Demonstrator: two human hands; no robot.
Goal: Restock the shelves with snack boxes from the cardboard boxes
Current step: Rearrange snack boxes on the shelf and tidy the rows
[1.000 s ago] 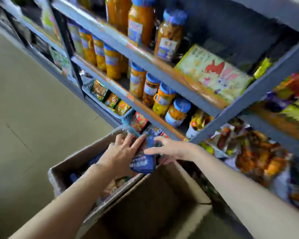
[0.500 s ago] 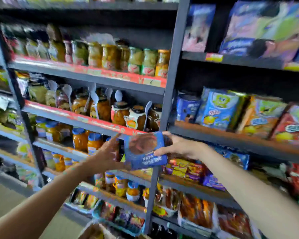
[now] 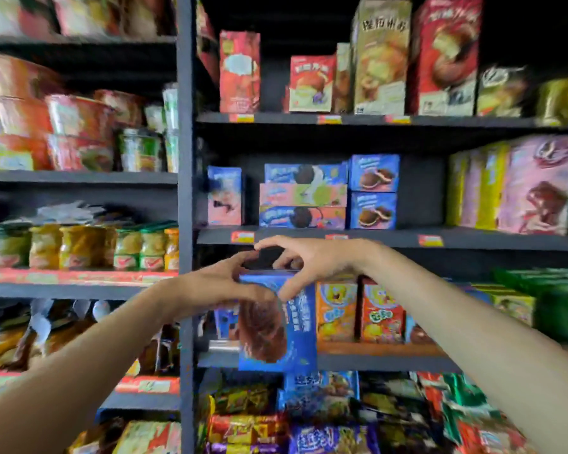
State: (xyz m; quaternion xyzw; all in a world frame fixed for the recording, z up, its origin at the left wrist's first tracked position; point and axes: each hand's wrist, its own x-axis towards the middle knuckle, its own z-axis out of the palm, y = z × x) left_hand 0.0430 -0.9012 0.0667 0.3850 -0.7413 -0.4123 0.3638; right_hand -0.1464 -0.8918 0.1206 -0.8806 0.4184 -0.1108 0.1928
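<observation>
Nearest the camera: my two forearms, rising from the lower corners and meeting at the centre. My left hand [image 3: 217,283] curls its fingers round the upper left corner of the blue snack box [image 3: 277,322], thumb across the front face. My right hand [image 3: 309,260] arches over the top edge, thumb down on the front and fingertips hooked behind, so both hands grip the box together.

The box itself: upright, long side vertical, its printed chocolate cake facing me. Half a second ago I held it lower and tilted, in front of the upright post beside the jam jars; a second ago it was only just leaving the cardboard box on the floor, which is now out of view. The box has therefore been lifted and turned to stand on end, and my gaze has risen with it.

Behind the box: the orange snack packs [image 3: 358,312] on a lower shelf, just to its right, and the dark post [image 3: 186,191] to its left.

Farther and higher: the shelf [image 3: 473,239] bearing two stacked blue boxes of the same cake [image 3: 373,191], with flat biscuit boxes [image 3: 302,194] to their left and a bare dark gap to their right, before the pink and yellow boxes [image 3: 512,188].

Reading: pick-up is done and carrying nearly so. I judge that gap, or the top of the matching stack, to be the likely place. The box is still below that shelf edge, so more lift comes before pushing in.
</observation>
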